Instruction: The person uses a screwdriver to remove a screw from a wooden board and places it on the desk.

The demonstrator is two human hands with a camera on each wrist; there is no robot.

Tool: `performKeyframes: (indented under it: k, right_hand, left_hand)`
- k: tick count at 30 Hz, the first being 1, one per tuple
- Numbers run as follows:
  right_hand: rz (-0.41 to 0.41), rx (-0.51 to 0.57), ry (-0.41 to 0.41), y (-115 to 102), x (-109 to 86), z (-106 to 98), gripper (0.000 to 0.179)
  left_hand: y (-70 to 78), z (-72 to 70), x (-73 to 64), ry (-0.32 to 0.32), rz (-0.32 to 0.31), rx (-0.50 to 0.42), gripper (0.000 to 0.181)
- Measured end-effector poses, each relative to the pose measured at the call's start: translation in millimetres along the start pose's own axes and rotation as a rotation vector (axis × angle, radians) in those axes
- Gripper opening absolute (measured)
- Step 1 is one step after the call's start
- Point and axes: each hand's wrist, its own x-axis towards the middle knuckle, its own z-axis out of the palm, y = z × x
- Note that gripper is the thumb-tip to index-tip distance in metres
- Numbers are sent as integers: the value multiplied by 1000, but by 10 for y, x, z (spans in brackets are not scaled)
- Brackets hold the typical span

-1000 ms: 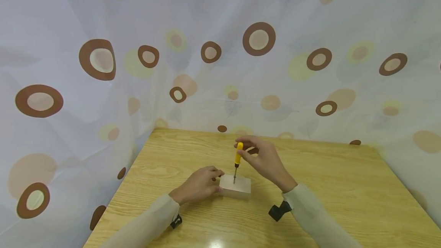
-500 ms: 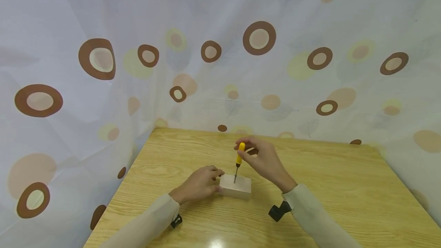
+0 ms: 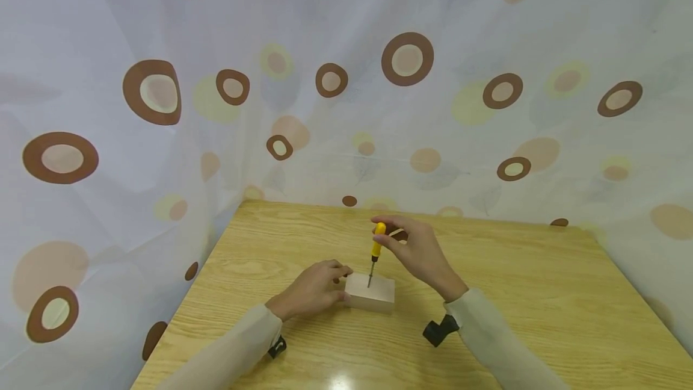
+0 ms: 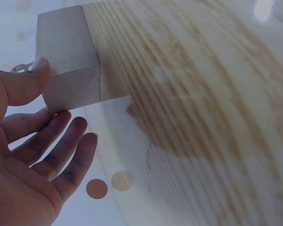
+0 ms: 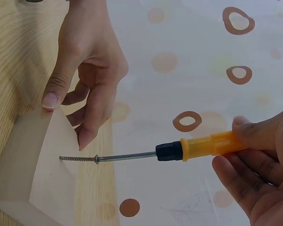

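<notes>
A pale wooden block point(image 3: 380, 302) lies on the table in front of me. My left hand point(image 3: 311, 290) grips its left end; in the left wrist view the thumb lies along one face and the index fingertip touches the edge. A threaded screw point(image 5: 80, 159) stands up from the block's top face, most of its thread showing. The tip of a yellow-handled screwdriver point(image 5: 203, 147) meets the screw's head, in line with it. Around the handle, my right hand point(image 3: 422, 254) pinches with thumb and fingers. Held this way, the screwdriver leans slightly right in the head view.
Block and hands are on a wood-grain table point(image 3: 514, 294). A white sheet point(image 3: 346, 119) with brown and beige circles hangs behind the table and along its sides. Dark wrist mounts point(image 3: 440, 330) sit at both sleeves.
The screwdriver's handle has tipped slightly to the right, and the right hand has shifted a little with it. The left hand and the block stay in place.
</notes>
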Motion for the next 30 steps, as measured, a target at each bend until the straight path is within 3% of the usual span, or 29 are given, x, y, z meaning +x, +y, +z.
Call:
performKeyframes:
  k: [11, 20, 30]
  right_hand:
    - [-10, 39, 20, 4, 11, -101, 36]
    - [66, 83, 41, 23, -30, -240, 33]
    - [97, 42, 34, 99, -129, -362, 30]
  left_hand:
    - [3, -1, 14, 6, 9, -1, 50]
    - [24, -5, 12, 4, 6, 14, 51]
    - [19, -7, -20, 3, 6, -4, 53]
